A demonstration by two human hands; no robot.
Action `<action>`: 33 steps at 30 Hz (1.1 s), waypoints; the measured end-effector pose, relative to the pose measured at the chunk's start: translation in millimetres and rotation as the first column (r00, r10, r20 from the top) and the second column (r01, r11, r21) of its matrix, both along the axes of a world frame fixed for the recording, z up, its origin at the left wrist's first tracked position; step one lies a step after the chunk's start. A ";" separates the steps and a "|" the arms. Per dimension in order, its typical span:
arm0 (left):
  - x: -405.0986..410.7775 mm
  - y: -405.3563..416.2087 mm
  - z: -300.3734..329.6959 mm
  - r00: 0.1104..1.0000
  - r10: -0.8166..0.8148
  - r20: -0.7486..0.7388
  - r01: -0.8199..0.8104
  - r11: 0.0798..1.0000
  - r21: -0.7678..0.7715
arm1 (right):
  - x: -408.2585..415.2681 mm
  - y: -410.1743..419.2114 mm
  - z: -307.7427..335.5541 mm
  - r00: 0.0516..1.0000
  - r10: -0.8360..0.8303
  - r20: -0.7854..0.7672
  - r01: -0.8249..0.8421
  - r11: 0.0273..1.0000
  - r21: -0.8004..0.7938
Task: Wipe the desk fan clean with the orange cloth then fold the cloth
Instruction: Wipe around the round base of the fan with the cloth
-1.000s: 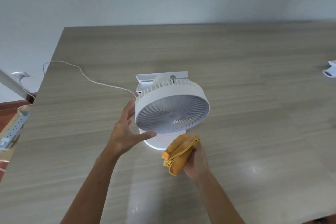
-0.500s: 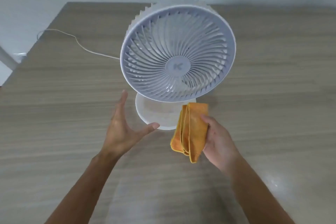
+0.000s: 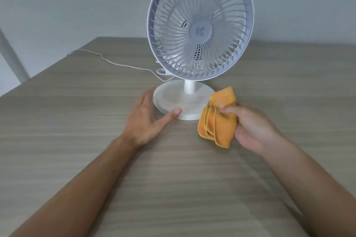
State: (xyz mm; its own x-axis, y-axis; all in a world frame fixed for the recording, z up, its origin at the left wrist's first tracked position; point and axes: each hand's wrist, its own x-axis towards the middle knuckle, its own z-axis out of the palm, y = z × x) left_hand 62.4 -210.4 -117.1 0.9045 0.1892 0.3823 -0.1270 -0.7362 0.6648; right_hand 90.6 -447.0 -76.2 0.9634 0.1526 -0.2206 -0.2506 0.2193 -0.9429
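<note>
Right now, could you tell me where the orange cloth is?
In the head view, the orange cloth is bunched in the right hand, just right of the fan's round base.

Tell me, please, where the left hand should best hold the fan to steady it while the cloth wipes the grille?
Probably the round base, pressed down from its left front edge, where the left hand already lies open with the thumb touching the rim. The base is flat, wide and low; the fan head stands tall on a thin neck and might tip. The right hand holds the cloth.
</note>
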 end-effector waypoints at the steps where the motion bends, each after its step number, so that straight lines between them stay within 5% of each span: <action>1: 0.3 0.1 -0.4 1.000 -0.007 0.005 0.006 1.000 0.017 | 4.2 -1.7 0.6 0.999 -0.039 0.028 0.040 0.999 -0.028; 11: 33.2 4.7 -0.2 0.999 -0.043 -0.006 0.044 0.991 0.124 | 77.7 12.7 4.4 0.958 -0.258 0.125 0.280 0.935 -0.219; 16: 53.7 11.0 -0.1 0.999 -0.039 -0.021 0.041 0.990 0.137 | 116.2 12.6 3.2 0.878 -0.324 0.353 0.465 0.755 -0.462; 22: 68.1 23.5 0.7 0.990 -0.107 -0.092 0.117 0.987 0.111 | 126.6 32.6 -4.1 0.772 0.000 0.635 0.562 0.465 -0.684; 27: 75.1 31.4 2.1 0.972 -0.171 -0.163 0.184 0.980 0.071 | 126.2 42.9 -16.6 0.739 0.491 0.462 0.331 0.332 -0.883; 33: 79.0 37.1 3.3 0.957 -0.152 -0.245 0.192 0.970 0.148 | 116.2 45.8 -24.6 0.585 0.685 0.433 0.453 0.167 -0.876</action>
